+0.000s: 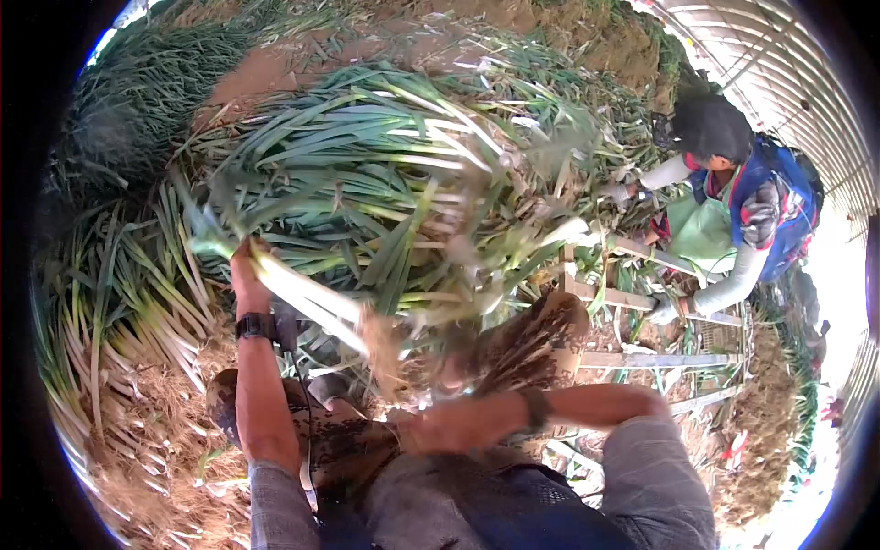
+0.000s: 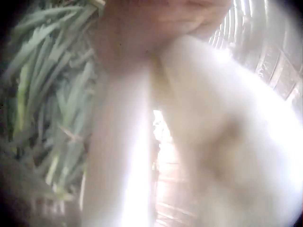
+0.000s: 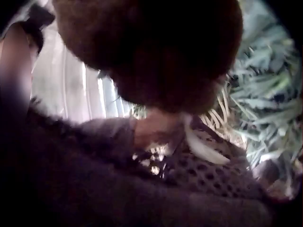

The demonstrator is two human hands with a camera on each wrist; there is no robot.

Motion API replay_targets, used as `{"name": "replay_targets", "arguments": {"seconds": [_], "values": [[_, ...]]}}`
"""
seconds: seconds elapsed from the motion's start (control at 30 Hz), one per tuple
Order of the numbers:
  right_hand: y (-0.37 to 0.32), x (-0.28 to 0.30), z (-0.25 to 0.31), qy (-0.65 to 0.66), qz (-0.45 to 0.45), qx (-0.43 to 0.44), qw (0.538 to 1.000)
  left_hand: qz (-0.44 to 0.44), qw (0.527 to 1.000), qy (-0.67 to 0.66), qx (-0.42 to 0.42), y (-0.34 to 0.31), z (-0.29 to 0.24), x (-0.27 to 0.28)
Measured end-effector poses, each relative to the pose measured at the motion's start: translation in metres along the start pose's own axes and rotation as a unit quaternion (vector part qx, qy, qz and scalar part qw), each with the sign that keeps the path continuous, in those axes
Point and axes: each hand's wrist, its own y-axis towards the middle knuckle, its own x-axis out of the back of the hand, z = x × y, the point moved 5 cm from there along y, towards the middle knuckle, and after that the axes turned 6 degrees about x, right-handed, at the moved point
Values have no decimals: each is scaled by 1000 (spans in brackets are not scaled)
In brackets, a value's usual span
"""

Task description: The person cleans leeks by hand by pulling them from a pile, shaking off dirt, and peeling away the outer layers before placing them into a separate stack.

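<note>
In the head view the left hand (image 1: 249,275) grips a few long leeks (image 1: 307,295), their green tops to the left and roots pointing toward the lap. The left wrist view shows thick white stalks (image 2: 120,156) below the curled fingers of the left hand (image 2: 161,28), blurred. The right hand (image 1: 426,429) is low over the person's lap, near the camouflage trouser leg (image 1: 532,344); its fingers are blurred in the head view. The right wrist view has the right hand (image 3: 156,56) dark, with a pale piece (image 3: 206,150) below it. What it holds cannot be made out.
A large heap of leeks (image 1: 321,174) lies ahead. More leeks with roots (image 1: 137,312) are spread at the left. At the right another person (image 1: 770,202) in a blue vest bends by a wooden frame (image 1: 655,360). Soil and roots (image 1: 156,449) cover the lower left ground.
</note>
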Motion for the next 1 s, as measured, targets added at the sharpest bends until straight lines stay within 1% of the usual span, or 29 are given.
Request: {"name": "replay_targets", "arguments": {"seconds": [0.03,0.07,0.1,0.13,0.17,0.2,0.23,0.27,0.3,0.33,0.37,0.43,0.47,0.5,0.53,0.57,0.6,0.63,0.67,0.7,0.73,0.8,0.83,0.87,0.93,0.97,1.0], "values": [[-28,-4,37,-7,157,-113,981,-62,998,-13,-10,26,5,42],[-47,-5,42,-26,168,-115,979,-125,992,-27,-19,38,12,74],[-64,-7,46,-42,181,-119,975,-120,993,5,-18,29,18,79],[-91,10,23,-42,86,-134,986,-116,992,36,-20,19,22,81],[-113,32,-1,-42,-7,-145,988,-75,996,43,-1,14,29,82],[-112,72,4,-147,-76,-182,969,-110,990,86,-20,3,32,73],[-104,120,19,-250,-145,-215,933,-122,987,98,-41,-10,32,52],[-91,159,27,-341,-221,-264,875,-135,983,111,-61,-24,29,30],[-85,186,13,-426,-113,-265,858,-109,983,125,-75,-36,24,12],[-108,204,-34,-645,-87,-71,756,-116,982,126,-74,-53,19,-4],[-113,238,-57,-331,-211,-398,829,-91,981,147,-91,-67,12,-28],[-114,278,-109,-351,-208,-418,812,-53,977,164,-127,-85,4,-58],[-110,287,-134,-349,-203,-414,816,-60,976,166,-129,-96,5,-70],[-100,297,-151,-455,-188,-360,792,-62,976,175,-112,-106,7,-84],[-88,305,-161,-553,-171,-300,758,-65,976,184,-95,-111,7,-87],[-74,310,-168,-518,-154,-308,783,-32,968,233,-87,-115,6,-85],[-67,316,-195,-516,-151,-306,786,3,957,280,-77,-118,9,-81],[-57,322,-219,-535,-175,-271,781,-25,950,306,-64,-119,12,-69],[-51,325,-240,-550,-198,-239,775,-24,959,271,-77,-117,17,-69],[-40,330,-248,-490,-164,-288,806,-33,965,254,-61,-117,20,-66],[-32,335,-256,-486,-158,-285,811,-45,970,236,-46,-118,20,-64],[-23,341,-295,-536,-120,-273,790,-44,970,238,-34,-119,20,-66],[-22,347,-320,-547,-111,-305,771,-57,978,201,-5,-123,21,-68],[-18,348,-323,-544,-107,-301,776,-75,979,188,-4,-124,20,-73],[-16,353,-325,-614,-76,-300,727,-89,981,169,13,-129,18,-73],[-12,352,-326,-647,-65,-266,712,-96,981,165,14,-130,17,-72],[-6,351,-317,-645,-61,-266,714,-93,983,158,24,-132,17,-70]]}}
